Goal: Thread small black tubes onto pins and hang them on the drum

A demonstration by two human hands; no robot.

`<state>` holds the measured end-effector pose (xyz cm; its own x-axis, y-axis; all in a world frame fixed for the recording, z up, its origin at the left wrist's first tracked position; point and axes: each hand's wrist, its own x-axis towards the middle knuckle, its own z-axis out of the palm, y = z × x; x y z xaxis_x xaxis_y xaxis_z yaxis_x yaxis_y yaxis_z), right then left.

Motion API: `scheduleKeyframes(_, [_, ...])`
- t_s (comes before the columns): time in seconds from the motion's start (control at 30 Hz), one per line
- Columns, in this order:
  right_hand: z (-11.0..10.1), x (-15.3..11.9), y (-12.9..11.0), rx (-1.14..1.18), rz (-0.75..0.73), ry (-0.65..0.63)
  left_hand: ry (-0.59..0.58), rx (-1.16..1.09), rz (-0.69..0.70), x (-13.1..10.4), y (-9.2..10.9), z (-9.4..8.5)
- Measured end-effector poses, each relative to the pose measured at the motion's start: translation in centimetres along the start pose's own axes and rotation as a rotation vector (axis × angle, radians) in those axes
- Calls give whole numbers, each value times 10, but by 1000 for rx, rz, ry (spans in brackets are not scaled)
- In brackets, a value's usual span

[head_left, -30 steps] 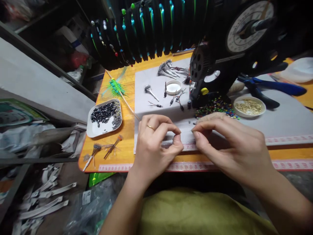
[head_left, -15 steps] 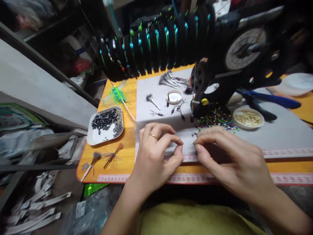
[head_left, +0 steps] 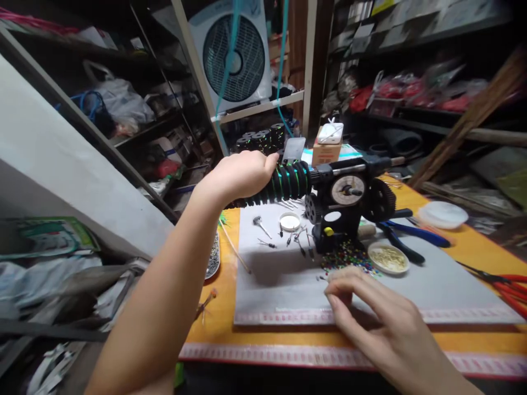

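My left hand (head_left: pixel 242 173) reaches over the long black ribbed roller (head_left: pixel 284 184), which has shiny green and blue strands in its grooves. Its back faces me and its thumb points right. The other fingers are hidden, so I cannot tell whether they grip or only touch the roller. Low over the grey board (head_left: pixel 280 285), my right hand (head_left: pixel 379 318) holds thumb and forefinger pinched together; anything between them is too small to make out. Just beyond it lie loose coloured beads (head_left: pixel 348 258) and a white dish of gold-coloured pieces (head_left: pixel 389 259).
Blue-handled pliers (head_left: pixel 411 236) lie right of the dish, and red-handled pliers (head_left: pixel 508 288) near the right edge. A small white dish (head_left: pixel 290 221) stands among short wired black pieces. A thin stick (head_left: pixel 234 247) crosses the board's left edge. Behind stands a box fan (head_left: pixel 234 57).
My left hand has gone from above the board up and away to the roller. My right hand keeps its pinch. The view has tilted up, showing the fan and shelves.
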<state>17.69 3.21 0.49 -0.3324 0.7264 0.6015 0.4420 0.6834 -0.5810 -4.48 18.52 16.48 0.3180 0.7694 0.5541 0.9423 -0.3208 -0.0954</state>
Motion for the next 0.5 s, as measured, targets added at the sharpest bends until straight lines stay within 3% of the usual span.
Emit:
scheduleKeyframes(0.1, [-1,-1,-1,19,13,-10,-80,121,11,-22,15,-2])
scheduleKeyframes(0.3, [2,-3,-3,42,42,3,253,219,101,-60,31,13])
scheduleKeyframes(0.4, [2,-3,-4,59,49,2,261,141,89,-58,27,8])
scheduleKeyframes(0.5, [2,-2,-6,58,43,5,146,-17,48,-41,20,-6])
